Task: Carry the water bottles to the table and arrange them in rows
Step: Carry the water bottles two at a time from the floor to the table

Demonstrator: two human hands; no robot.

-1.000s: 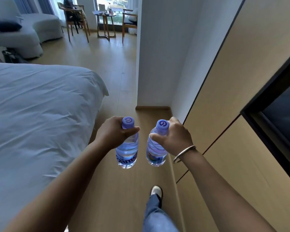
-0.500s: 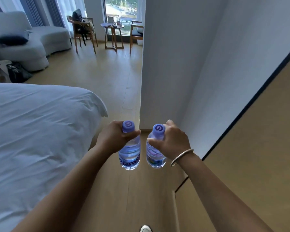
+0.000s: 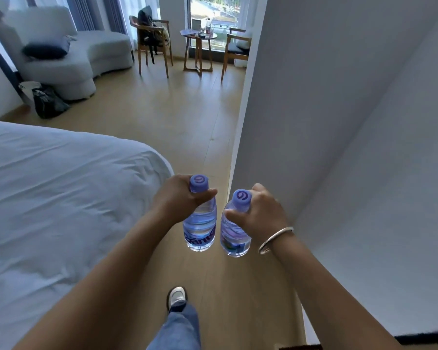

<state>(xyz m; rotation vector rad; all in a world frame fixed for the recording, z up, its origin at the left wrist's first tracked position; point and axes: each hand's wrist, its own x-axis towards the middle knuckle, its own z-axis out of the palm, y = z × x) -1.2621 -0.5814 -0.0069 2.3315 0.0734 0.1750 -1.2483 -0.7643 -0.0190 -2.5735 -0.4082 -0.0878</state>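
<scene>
While each hand, left hand (image 3: 177, 200) and right hand (image 3: 261, 213), grips a water bottle by the neck (left bottle (image 3: 199, 223), right bottle (image 3: 234, 233)), both hang upright over the floor. Carrying step, judged: the round table (image 3: 198, 36) stands well ahead by the window, so the next move calls for walking on past the bed (image 3: 61, 188).

A single head-worn wide-angle camera is looking forward and down along a wooden floor (image 3: 187, 127). It is sitting close above the left hand (image 3: 177, 198) and right hand (image 3: 259, 214), which are filling the lower middle of the view. It is facing a far window (image 3: 213, 11) with a small round table (image 3: 198, 36), while a bed (image 3: 61, 198) is running along the left and a white wall (image 3: 339, 122) along the right.
</scene>
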